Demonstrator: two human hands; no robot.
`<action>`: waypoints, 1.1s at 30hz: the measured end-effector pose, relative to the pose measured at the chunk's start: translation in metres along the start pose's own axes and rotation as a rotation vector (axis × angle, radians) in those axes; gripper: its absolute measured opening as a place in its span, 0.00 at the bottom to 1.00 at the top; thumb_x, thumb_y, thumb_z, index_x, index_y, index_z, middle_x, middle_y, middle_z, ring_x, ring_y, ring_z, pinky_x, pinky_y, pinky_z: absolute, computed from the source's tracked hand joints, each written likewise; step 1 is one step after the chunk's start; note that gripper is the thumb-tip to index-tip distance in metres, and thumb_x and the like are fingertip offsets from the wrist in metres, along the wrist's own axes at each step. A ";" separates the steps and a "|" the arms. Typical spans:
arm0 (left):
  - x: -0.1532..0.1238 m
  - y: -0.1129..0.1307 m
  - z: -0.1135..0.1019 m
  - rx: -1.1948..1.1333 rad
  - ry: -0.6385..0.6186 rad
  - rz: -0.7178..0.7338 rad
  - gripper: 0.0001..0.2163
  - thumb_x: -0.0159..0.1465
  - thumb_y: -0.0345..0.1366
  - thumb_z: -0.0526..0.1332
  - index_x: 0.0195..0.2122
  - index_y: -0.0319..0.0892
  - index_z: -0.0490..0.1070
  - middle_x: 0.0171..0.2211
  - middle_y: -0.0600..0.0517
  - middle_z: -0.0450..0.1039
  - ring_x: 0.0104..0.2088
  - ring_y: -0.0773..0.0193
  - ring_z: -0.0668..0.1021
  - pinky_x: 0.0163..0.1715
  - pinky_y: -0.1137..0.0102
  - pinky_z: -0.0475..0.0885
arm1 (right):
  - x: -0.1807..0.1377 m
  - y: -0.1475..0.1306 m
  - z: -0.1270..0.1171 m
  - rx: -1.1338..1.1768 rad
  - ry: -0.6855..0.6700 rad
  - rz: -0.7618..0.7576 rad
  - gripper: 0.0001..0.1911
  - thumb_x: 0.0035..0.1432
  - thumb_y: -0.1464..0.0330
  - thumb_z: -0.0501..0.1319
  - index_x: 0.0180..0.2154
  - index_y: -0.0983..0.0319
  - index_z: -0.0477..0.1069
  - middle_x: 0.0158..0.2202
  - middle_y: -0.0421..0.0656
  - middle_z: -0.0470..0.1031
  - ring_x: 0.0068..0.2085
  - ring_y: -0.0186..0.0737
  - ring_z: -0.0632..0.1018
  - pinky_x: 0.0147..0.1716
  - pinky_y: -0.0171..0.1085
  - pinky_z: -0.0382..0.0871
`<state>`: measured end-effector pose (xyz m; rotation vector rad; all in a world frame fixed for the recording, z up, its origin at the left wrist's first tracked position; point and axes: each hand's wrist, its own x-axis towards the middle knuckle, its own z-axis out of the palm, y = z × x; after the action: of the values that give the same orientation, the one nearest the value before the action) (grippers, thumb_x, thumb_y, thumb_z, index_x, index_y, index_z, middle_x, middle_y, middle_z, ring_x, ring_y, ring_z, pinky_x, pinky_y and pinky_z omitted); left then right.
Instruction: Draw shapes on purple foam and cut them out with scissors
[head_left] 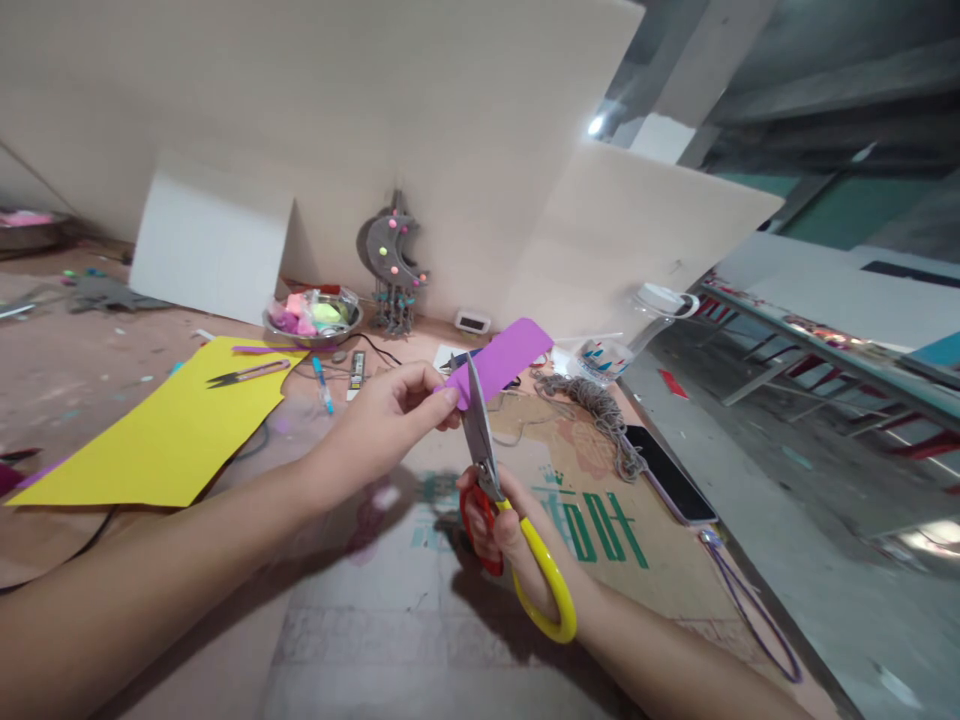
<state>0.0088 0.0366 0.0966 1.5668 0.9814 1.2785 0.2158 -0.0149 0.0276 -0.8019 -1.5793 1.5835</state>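
Between thumb and fingers, my left hand (409,405) pinches the near left end of a purple strip of paper or thin foam (510,360). The strip is held up off the table and slants away to the right. My right hand (517,530) is wrapped through the handles of a pair of scissors (484,460), one handle red and one yellow. Their blades point up and lie across the strip close to my left fingertips. How far the blades are parted is hard to tell. Below both hands lies cardboard (360,620) with green printing.
At left, thread snips (251,373) lie on a yellow sheet (161,430). Behind stand a metal bowl (311,320) of coloured clay and a grey moon ornament (394,255). Grey yarn (600,410), a phone (667,475) and a clear jug (645,315) line the table's right edge.
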 end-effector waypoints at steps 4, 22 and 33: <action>-0.003 0.001 0.000 0.025 -0.011 0.013 0.11 0.66 0.40 0.62 0.28 0.42 0.68 0.28 0.54 0.76 0.31 0.67 0.78 0.33 0.73 0.71 | 0.000 -0.005 -0.001 -0.071 -0.025 -0.046 0.35 0.59 0.37 0.55 0.52 0.57 0.65 0.31 0.37 0.57 0.27 0.34 0.56 0.25 0.35 0.53; -0.009 -0.001 0.007 -0.007 0.003 -0.010 0.11 0.67 0.39 0.62 0.28 0.42 0.68 0.28 0.54 0.77 0.31 0.66 0.79 0.34 0.72 0.73 | -0.001 -0.005 -0.002 -0.110 -0.025 -0.060 0.32 0.63 0.40 0.53 0.53 0.57 0.64 0.33 0.38 0.57 0.28 0.34 0.57 0.25 0.35 0.55; -0.009 -0.006 0.010 -0.034 -0.015 0.001 0.11 0.67 0.40 0.61 0.29 0.42 0.68 0.29 0.54 0.76 0.32 0.66 0.79 0.36 0.71 0.73 | -0.001 0.002 -0.002 -0.048 0.043 -0.050 0.31 0.61 0.40 0.55 0.52 0.56 0.67 0.32 0.39 0.58 0.28 0.35 0.58 0.25 0.35 0.56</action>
<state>0.0171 0.0292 0.0871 1.5496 0.9448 1.2761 0.2175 -0.0143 0.0251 -0.8111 -1.5993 1.4888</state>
